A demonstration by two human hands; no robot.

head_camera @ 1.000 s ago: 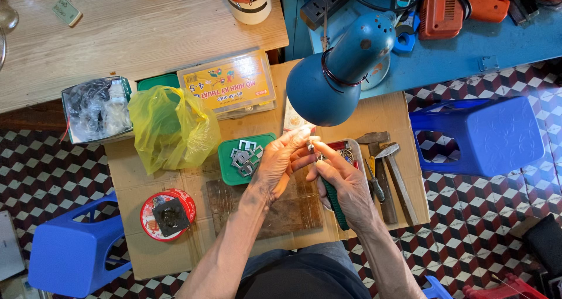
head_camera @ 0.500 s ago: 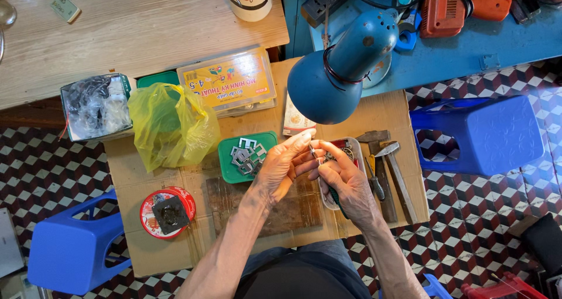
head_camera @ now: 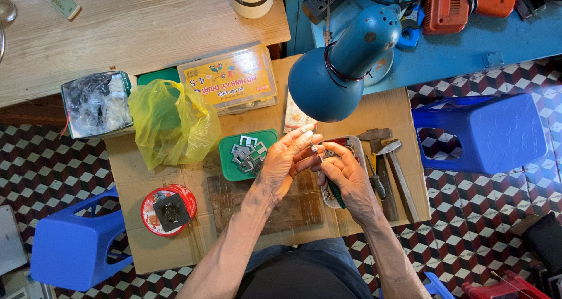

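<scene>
My left hand and my right hand meet over the low work table, under a blue desk lamp. Together their fingertips pinch a small metal part. A green-handled tool lies partly beneath my right hand; I cannot tell if that hand grips it. Just left of my left hand sits a green tray of small metal pieces. A white tray lies beneath my right hand.
Two hammers lie to the right. A yellow plastic bag, a yellow-lidded box, a clear bin and a red round tin sit to the left. Blue stools flank the table.
Both hands stay together over the white tray; the fingers have shifted slightly around the small metal part.
</scene>
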